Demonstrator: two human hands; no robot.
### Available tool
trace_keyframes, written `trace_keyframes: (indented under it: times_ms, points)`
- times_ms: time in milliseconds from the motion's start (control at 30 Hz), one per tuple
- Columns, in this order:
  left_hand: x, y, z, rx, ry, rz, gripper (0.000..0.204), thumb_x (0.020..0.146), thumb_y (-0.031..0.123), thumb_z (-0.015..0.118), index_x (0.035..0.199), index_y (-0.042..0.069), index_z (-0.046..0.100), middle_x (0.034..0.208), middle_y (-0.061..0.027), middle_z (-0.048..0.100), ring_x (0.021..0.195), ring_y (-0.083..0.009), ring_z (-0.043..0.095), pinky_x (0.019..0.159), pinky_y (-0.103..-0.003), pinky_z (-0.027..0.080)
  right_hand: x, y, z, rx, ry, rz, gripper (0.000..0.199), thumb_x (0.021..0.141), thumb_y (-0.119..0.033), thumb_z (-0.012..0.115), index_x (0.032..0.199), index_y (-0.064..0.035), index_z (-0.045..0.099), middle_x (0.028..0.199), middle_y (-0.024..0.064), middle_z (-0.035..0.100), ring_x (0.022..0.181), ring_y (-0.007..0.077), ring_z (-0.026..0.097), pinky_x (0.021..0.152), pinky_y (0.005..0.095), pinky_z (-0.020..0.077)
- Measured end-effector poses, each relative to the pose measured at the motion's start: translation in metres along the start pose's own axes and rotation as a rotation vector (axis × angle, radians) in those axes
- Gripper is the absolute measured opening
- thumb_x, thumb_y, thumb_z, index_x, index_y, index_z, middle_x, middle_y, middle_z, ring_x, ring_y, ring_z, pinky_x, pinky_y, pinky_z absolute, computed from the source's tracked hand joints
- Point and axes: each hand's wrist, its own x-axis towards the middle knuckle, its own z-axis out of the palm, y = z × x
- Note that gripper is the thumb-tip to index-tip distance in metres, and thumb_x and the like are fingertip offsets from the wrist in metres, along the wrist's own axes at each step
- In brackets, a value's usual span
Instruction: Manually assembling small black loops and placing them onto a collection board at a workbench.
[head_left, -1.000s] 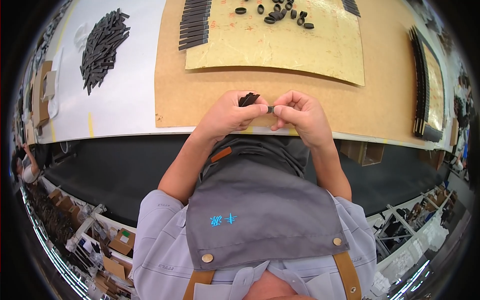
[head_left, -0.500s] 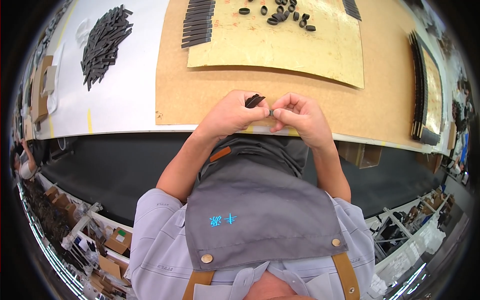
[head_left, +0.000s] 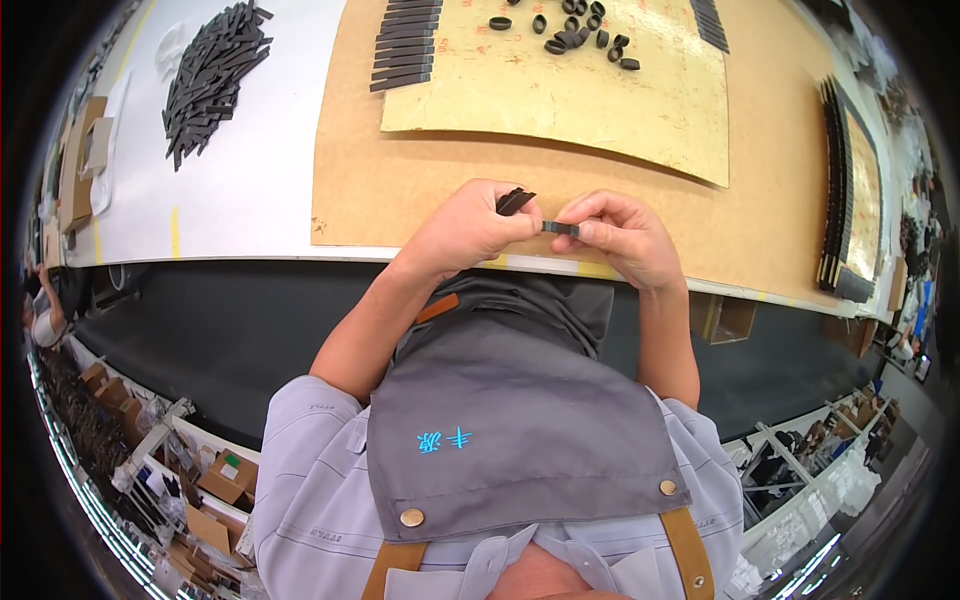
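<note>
Close to the table's near edge, my left hand [head_left: 465,228] is closed around a small bundle of black strips [head_left: 515,201] that sticks up past the fingers. Its thumb and fingertips also pinch one end of a short dark strip [head_left: 561,228]. The strip's other end is pinched by my right hand [head_left: 635,240], so it lies between both hands. Beyond them, several small black rings [head_left: 571,39] lie scattered on a yellow board [head_left: 550,110]. Flat black strips [head_left: 403,74] are lined up along that board's left edge.
A loose pile of black strips [head_left: 215,85] rests on the white table [head_left: 270,200] at the left. Brown sheeting [head_left: 350,190] lies under the yellow board. An upright stack of strip-edged boards [head_left: 835,190] stands at the right, and cardboard boxes [head_left: 85,165] at the far left.
My right hand has moved a little right, away from my left, and more of the dark strip now shows between them. The left hand still holds the bundle.
</note>
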Motion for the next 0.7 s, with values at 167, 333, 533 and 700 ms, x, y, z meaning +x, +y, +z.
trace_keyframes:
  times_ms: [167,333,533,700]
  points:
    - [-0.001,0.004,0.005,0.103,0.036,0.032,0.011,0.077,0.014,0.059,0.071,0.005,0.056,0.06,0.0071,0.044,0.052,-0.0011,0.036,0.044,-0.02,0.028,0.001,-0.008,0.011,-0.15,0.046,0.072,0.015,0.087,-0.005,0.061,0.098,0.0039,0.061,0.089,0.0101,0.065,0.084,0.0181,0.067,0.074,0.0278,0.054]
    - [0.0,0.003,0.005,0.138,0.041,0.03,0.011,0.075,0.014,0.059,0.069,0.005,0.055,0.061,0.0069,0.044,0.054,-0.002,0.036,0.046,-0.022,0.029,0.0,-0.011,0.019,-0.165,0.095,0.086,0.011,0.086,-0.002,0.061,0.095,0.003,0.059,0.088,0.0103,0.064,0.081,0.0175,0.066,0.072,0.0275,0.0542]
    - [0.002,0.002,0.006,0.144,0.042,0.01,0.011,0.074,0.014,0.058,0.069,0.005,0.055,0.06,0.0067,0.043,0.054,-0.0025,0.036,0.045,-0.022,0.028,-0.001,-0.007,0.014,-0.191,0.084,0.079,0.012,0.086,-0.007,0.061,0.093,0.002,0.06,0.086,0.0076,0.064,0.081,0.0165,0.066,0.074,0.0262,0.0525]
    - [0.003,0.003,0.006,0.191,0.04,0.005,0.011,0.074,0.014,0.059,0.068,0.005,0.055,0.06,0.0062,0.043,0.053,-0.0029,0.036,0.045,-0.023,0.028,0.002,-0.005,0.014,-0.193,0.116,0.115,0.013,0.084,-0.009,0.062,0.091,0.0011,0.059,0.085,0.0088,0.063,0.078,0.0176,0.066,0.072,0.0274,0.0537]
